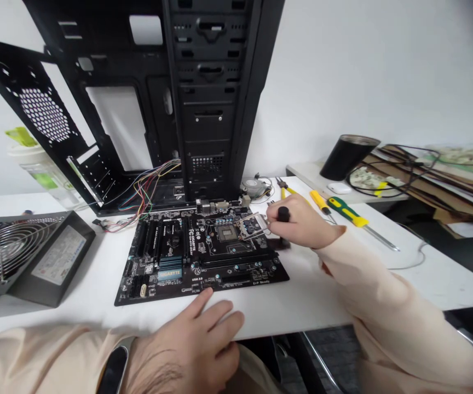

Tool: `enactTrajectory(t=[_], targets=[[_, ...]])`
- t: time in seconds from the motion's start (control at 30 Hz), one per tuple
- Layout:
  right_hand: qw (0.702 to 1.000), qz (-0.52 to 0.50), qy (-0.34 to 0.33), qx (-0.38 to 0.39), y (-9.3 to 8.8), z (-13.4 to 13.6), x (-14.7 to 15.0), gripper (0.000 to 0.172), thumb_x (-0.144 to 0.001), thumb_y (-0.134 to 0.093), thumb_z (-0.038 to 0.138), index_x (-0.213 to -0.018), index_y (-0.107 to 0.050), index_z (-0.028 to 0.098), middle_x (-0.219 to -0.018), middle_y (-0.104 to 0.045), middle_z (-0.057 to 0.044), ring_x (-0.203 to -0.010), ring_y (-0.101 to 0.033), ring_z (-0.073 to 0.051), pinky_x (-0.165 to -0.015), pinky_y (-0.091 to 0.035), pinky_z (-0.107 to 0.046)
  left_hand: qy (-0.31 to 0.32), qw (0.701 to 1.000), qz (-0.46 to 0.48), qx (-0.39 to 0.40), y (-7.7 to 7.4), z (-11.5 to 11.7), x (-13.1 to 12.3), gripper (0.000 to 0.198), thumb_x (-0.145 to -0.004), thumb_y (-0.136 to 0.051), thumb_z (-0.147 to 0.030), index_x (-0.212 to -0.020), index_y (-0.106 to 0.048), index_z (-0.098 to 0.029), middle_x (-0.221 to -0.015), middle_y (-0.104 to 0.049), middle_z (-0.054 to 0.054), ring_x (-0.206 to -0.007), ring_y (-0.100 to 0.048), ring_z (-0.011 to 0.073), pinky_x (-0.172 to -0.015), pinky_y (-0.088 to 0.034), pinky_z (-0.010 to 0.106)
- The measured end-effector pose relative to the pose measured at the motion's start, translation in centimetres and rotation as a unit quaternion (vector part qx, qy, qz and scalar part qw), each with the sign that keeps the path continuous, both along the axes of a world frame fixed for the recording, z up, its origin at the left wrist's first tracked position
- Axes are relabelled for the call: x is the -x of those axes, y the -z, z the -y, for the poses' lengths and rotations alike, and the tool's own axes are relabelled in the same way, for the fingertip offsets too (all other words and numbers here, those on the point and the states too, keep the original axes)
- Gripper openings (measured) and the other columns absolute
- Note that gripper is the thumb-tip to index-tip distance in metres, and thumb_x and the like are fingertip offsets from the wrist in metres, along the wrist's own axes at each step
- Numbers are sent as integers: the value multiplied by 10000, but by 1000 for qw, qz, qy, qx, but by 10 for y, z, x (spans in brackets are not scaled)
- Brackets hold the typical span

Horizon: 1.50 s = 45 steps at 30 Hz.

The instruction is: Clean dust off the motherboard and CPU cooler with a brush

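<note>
A black motherboard (pixel 215 262) lies flat on the white table, printed GIGABYTE. On its CPU socket (pixel 227 233) the metal cover plate (pixel 253 225) is raised and tilts to the right. My right hand (pixel 292 221) is closed at the plate's right edge. A black round-ended tool (pixel 283 214) sticks out of that fist; the rest of it is mostly hidden, so its kind is unclear. My left hand (pixel 203 336), with a dark-faced watch (pixel 115 368) on the wrist, has its fingers spread at the board's front edge, the index fingertip touching or nearly touching it.
An open black computer case (pixel 212 109) stands behind the board, with coloured wires (pixel 148 189) spilling out. A power supply (pixel 51 260) sits left. To the right lie a green-yellow screwdriver (pixel 347 212), a yellow-handled tool (pixel 319 201), pliers (pixel 282 186) and a black cup (pixel 345 158).
</note>
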State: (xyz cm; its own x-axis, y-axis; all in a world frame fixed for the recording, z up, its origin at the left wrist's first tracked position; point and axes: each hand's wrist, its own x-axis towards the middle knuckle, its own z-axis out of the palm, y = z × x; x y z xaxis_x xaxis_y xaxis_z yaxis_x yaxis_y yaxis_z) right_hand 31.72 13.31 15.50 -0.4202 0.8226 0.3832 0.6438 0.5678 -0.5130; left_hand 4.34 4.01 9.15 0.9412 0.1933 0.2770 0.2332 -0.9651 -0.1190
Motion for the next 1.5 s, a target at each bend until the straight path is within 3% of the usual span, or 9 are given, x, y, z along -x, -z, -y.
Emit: enactTrajectory(t=[0.17, 0.33, 0.47, 0.57, 0.7, 0.83, 1.17, 1.5], targets=[[994, -112, 18, 4, -3, 6, -1, 278, -629, -533, 189, -403, -371, 178, -425, -315, 36, -450, -286, -78, -447, -229, -256, -6, 1000, -1, 0, -1, 1, 0, 226, -850, -559, -404, -917, -604, -192, -1224, -528, 50, -1094, -461, 241, -1047, -295, 465], [957, -290, -1, 7, 9, 8, 13, 289, -724, -622, 344, -492, -553, 184, -507, -535, -9, -507, -476, -132, -501, -366, -288, 0, 1000, -3, 0, -3, -1, -1, 210, -842, -555, -381, -896, -588, -181, -1212, -534, 56, -1099, -452, 241, -1067, -266, 464], [942, -334, -29, -17, 15, 9, 21, 343, -808, -604, 463, -599, -633, 193, -615, -621, -33, -600, -559, -157, -569, -449, -306, -4, 1000, 7, 2, -1, -1, -1, 208, -843, -556, -386, -892, -593, -187, -1221, -525, 55, -1101, -452, 242, -1069, -262, 462], [960, -272, -64, -22, 12, 10, 25, 280, -846, -574, 449, -761, -677, 202, -781, -694, -55, -760, -634, -178, -698, -512, -327, -4, 1000, -1, 2, -1, -1, -1, 212, -858, -538, -389, -895, -589, -187, -1210, -531, 49, -1087, -452, 237, -1063, -262, 455], [978, -141, -155, -3, 11, 10, 30, 143, -850, -588, 294, -870, -682, 188, -960, -718, -80, -915, -664, -165, -833, -529, -310, -4, 1000, 14, -2, 0, -1, -1, 202, -861, -532, -375, -897, -587, -184, -1220, -530, 53, -1109, -439, 244, -1085, -200, 462], [977, -85, -195, 29, 14, 8, 33, 122, -847, -580, 228, -823, -676, 157, -903, -721, -83, -856, -670, -146, -801, -536, -282, 3, 1000, 3, -3, 0, -2, 0, 214, -866, -528, -380, -920, -590, -183, -1226, -529, 60, -1107, -448, 246, -1078, -221, 466], [993, -49, -104, 39, 7, 6, 17, 236, -747, -483, 152, -514, -522, 156, -529, -532, 8, -521, -459, -82, -524, -377, -224, 3, 1000, -2, -1, -4, -1, 0, 205, -873, -509, -367, -921, -587, -184, -1227, -532, 59, -1094, -457, 243, -1048, -277, 461], [1000, 13, 16, -21, 4, 1, 1, 227, -614, -456, 166, -425, -331, 178, -419, -281, 46, -439, -242, -67, -455, -225, -245, 1, 1000, -7, 14, -5, -1, 0, 222, -866, -527, -385, -922, -584, -177, -1225, -538, 58, -1100, -455, 246, -1078, -245, 464]])
